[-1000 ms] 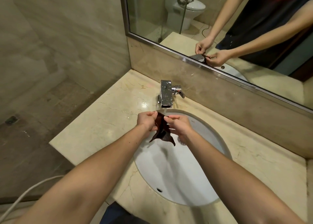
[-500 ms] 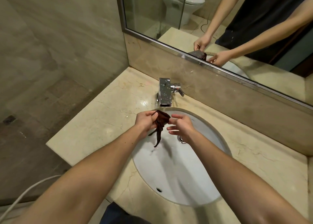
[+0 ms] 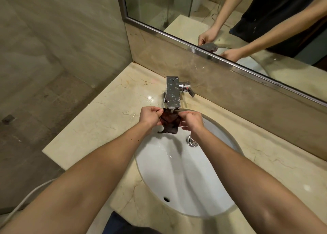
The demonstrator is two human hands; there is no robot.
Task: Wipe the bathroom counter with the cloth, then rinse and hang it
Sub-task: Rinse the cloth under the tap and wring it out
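Note:
A small dark brown cloth (image 3: 170,122) is stretched between my two hands directly under the spout of the chrome faucet (image 3: 173,93), above the far rim of the white sink (image 3: 185,184). My left hand (image 3: 149,116) pinches the cloth's left edge. My right hand (image 3: 192,120) pinches its right edge. A corner of the cloth hangs down toward the basin. Water seems to fall from the spout onto the cloth. The beige marble counter (image 3: 99,127) surrounds the sink.
The faucet's lever handle (image 3: 189,90) sticks out to the right. A chrome drain (image 3: 191,141) sits in the basin. A mirror (image 3: 230,17) runs along the back wall above a marble backsplash. The counter's left edge drops to a tiled floor; a white cable (image 3: 26,196) lies there.
The cloth hung bunched from my left hand; now both hands hold it spread out, raised closer under the spout. My right hand has taken hold of its edge again.

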